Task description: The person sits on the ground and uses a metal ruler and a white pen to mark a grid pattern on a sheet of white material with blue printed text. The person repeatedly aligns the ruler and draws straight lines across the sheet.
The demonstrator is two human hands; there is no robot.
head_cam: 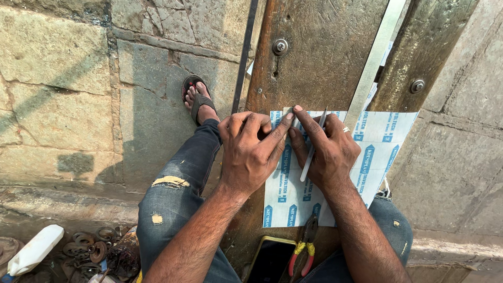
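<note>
Both hands pressed on a white sheet with blue print [335, 173] lying on a wooden plank [314, 57]. Left hand [251, 152] pinned the sheet's top edge with its forefinger; right hand [327, 149] gripped a thin metal blade [313, 152]. Red-handled pliers [305, 246] and a phone [271, 259] lay just below the sheet.

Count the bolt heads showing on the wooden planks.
2. One bolt head sits near the top of the wide plank; the other bolt head is on the narrower right plank. The hands and printed sheet may hide more.
</note>
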